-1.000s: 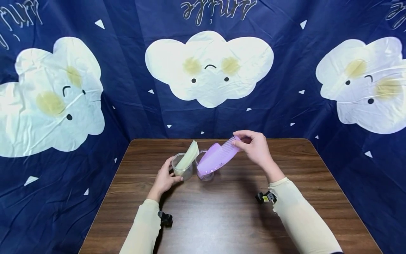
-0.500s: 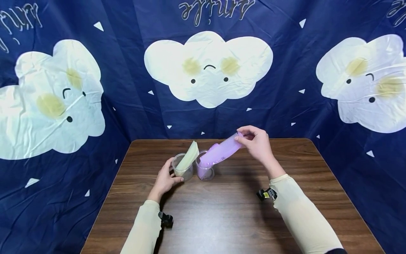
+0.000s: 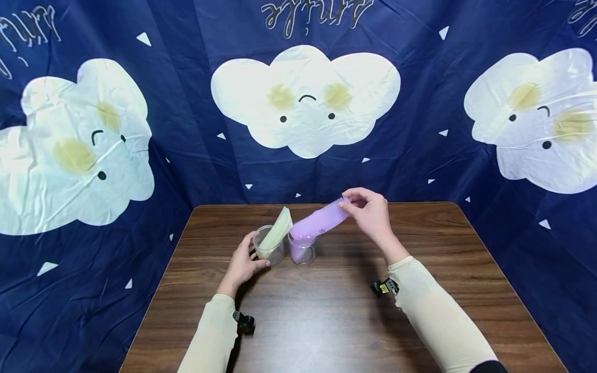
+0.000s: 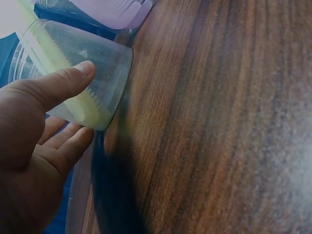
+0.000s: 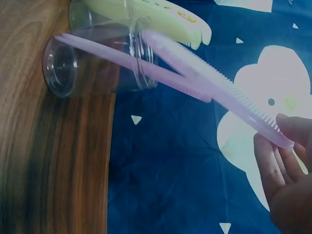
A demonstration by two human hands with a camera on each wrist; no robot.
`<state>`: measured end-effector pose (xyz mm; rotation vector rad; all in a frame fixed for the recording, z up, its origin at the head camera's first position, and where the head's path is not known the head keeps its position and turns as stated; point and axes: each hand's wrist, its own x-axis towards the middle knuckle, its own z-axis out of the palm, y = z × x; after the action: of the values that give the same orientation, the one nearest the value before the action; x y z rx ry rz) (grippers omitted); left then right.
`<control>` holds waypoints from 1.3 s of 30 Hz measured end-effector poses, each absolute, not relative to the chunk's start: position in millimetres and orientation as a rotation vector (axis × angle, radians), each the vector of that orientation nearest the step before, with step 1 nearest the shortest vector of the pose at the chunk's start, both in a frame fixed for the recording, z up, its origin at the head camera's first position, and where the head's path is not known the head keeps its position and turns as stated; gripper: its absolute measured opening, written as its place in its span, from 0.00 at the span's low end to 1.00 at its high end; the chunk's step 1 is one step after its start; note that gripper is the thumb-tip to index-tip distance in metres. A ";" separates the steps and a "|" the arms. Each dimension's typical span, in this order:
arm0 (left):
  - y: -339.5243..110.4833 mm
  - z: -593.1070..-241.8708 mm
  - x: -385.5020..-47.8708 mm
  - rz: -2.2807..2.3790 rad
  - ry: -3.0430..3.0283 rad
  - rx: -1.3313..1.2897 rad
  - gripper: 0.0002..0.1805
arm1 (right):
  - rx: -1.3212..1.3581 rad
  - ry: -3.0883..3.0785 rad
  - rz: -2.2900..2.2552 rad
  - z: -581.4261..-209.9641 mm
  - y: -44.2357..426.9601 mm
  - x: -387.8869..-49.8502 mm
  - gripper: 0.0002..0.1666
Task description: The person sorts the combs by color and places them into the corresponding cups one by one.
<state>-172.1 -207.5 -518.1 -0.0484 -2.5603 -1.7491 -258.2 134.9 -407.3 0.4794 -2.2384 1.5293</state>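
Note:
My left hand (image 3: pixel 242 264) grips the side of a clear plastic jar (image 4: pixel 109 61). A pale green comb (image 3: pixel 278 228) stands tilted inside it, its teeth showing in the left wrist view; there may be more than one. My right hand (image 3: pixel 373 215) pinches one end of a purple comb (image 3: pixel 322 220) between thumb and fingers. The comb's other end is at the mouth of a second clear jar (image 5: pixel 97 80), beside the first; whether it is inside the rim I cannot tell. Another purple comb (image 5: pixel 122 58) leans in that second jar.
The jars stand towards the back of a brown wood-grain table (image 3: pixel 298 321). A dark blue cloth (image 3: pixel 186 129) with white clouds hangs behind and on both sides, close to the table's back edge.
The purple comb in my right hand has lifted from in front of the second jar, gone right, then come back left to its mouth. My left hand has stayed on its jar.

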 end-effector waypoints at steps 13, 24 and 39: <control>-217.0 -557.0 -190.7 -1.742 -2.524 -0.026 0.55 | 0.515 -2.276 1.475 -412.0 117.4 -259.2 0.12; -220.3 -561.1 -190.3 -1.724 -2.541 -0.010 0.55 | 0.487 -2.344 1.411 -417.7 103.8 -266.8 0.13; -218.2 -557.6 -190.2 -1.776 -2.521 -0.022 0.55 | 0.453 -2.401 1.354 -426.1 87.8 -270.4 0.14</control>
<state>-190.2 -218.2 -557.6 -0.0220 -2.5210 -1.7759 -270.4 87.8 -426.1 0.4530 -2.4012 1.3543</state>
